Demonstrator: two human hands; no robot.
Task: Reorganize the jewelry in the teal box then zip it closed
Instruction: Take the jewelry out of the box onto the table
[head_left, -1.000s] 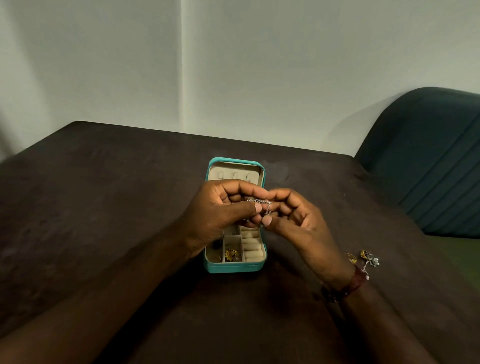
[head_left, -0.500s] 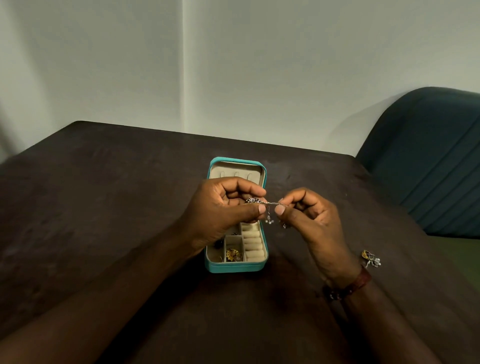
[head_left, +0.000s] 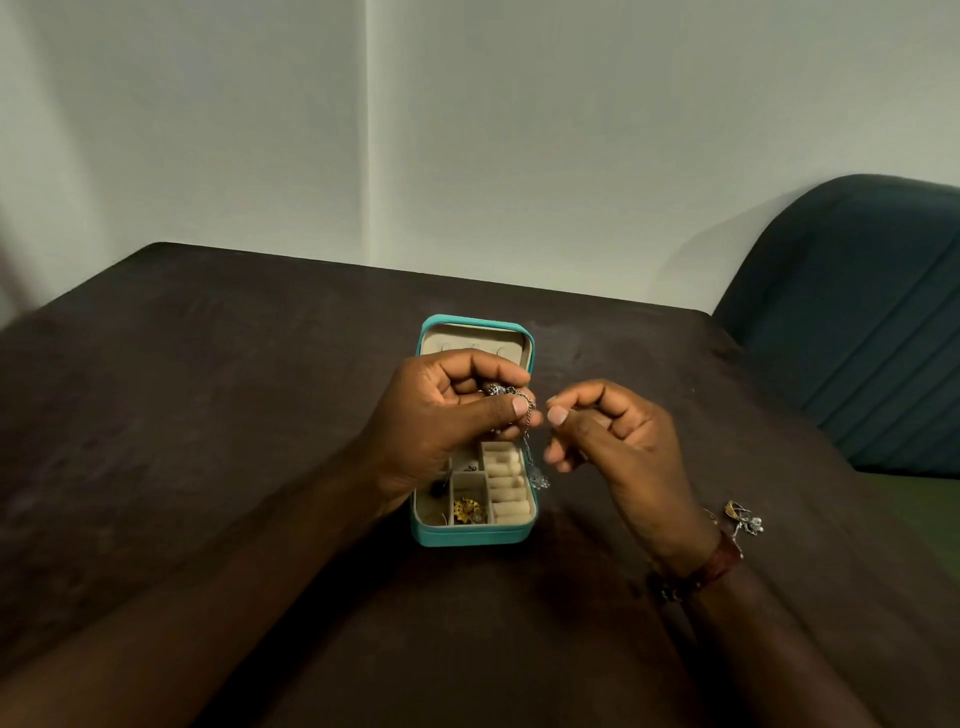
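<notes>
The teal jewelry box (head_left: 470, 537) lies open in the middle of the dark table, lid (head_left: 475, 340) tipped back. Its cream tray holds ring rolls (head_left: 506, 491), a gold piece (head_left: 467, 510) and a dark item (head_left: 438, 487) in small compartments. My left hand (head_left: 452, 415) hovers over the box, pinching a thin silver chain (head_left: 527, 431) that dangles down with a charm (head_left: 539, 479) at its end. My right hand (head_left: 618, 441) is just right of the chain, fingers curled and apart, holding nothing.
A small cluster of gold and silver jewelry (head_left: 744, 519) lies on the table (head_left: 208, 415) right of my right wrist, which wears a reddish bracelet (head_left: 719, 564). A dark teal chair (head_left: 857, 322) stands at the table's right edge. A pale wall is behind.
My right hand has let go of the chain and drawn slightly away. The chain, stretched between both hands before, now hangs from my left hand alone.
</notes>
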